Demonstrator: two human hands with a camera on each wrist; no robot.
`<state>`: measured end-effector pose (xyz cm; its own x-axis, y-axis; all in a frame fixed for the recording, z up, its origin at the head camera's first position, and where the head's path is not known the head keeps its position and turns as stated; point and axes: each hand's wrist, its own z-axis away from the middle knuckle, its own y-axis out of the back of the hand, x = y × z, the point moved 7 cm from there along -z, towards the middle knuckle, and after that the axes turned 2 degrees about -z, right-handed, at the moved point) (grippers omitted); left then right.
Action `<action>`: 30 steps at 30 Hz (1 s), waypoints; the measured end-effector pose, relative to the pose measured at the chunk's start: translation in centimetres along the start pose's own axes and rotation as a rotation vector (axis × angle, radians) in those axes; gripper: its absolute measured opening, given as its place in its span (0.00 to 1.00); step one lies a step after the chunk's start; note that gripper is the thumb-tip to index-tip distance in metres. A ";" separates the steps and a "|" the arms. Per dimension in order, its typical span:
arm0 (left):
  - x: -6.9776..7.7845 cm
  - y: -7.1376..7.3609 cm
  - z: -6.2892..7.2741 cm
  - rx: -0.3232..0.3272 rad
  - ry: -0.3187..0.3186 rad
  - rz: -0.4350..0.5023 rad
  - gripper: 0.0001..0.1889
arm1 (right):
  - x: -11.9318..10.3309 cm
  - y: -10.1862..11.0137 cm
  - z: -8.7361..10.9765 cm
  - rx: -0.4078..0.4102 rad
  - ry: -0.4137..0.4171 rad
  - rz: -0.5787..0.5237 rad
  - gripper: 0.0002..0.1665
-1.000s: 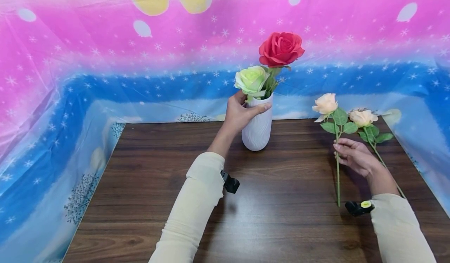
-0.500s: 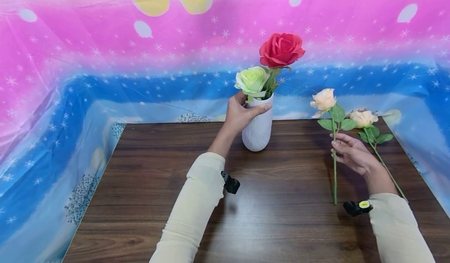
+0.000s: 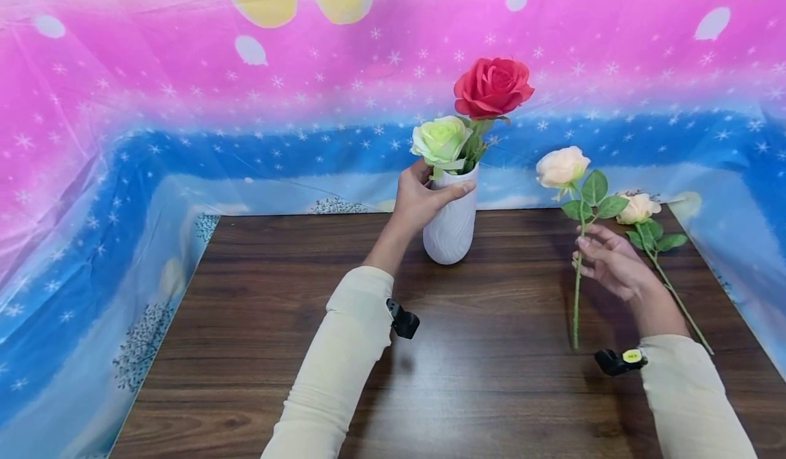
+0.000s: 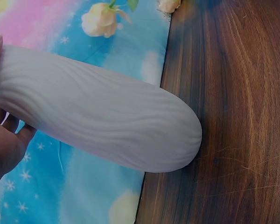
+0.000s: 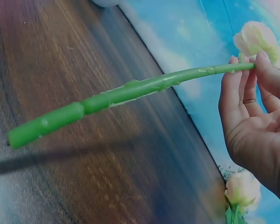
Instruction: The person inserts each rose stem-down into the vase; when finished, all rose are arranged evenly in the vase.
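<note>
My left hand grips the white rippled vase near its rim, thumb across the front. The vase stands upright toward the back of the table, holding a red rose and a pale green rose. To the right, my right hand pinches the green stem of a peach rose between thumb and fingers. Its bloom is up and leans a little left; in the right wrist view the stem's cut end hangs over the tabletop, casting a shadow. Another peach rose lies behind the right hand.
The dark wooden table ends at the back against a pink and blue printed cloth, which also hangs along the left and right sides. The lying rose's stem runs along the table's right side, beside my right forearm.
My right hand has moved slightly up and to the left with the peach rose, whose bloom tilts further left. The left hand and the vase stay in place.
</note>
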<state>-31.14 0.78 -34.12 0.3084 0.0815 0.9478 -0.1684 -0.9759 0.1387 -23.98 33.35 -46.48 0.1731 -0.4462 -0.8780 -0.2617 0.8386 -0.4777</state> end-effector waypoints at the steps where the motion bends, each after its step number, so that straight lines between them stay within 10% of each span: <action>1: 0.0 0.0 0.0 -0.001 0.001 0.001 0.28 | -0.1 -0.1 0.0 -0.001 0.007 0.000 0.20; 30: -0.1 0.0 0.0 0.004 -0.002 -0.015 0.28 | -2.8 -4.8 -2.0 0.019 0.114 0.091 0.13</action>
<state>-31.17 0.73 -34.17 0.3126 0.0953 0.9451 -0.1601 -0.9754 0.1514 -25.13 30.00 -41.79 0.0401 -0.4002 -0.9156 -0.2532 0.8823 -0.3967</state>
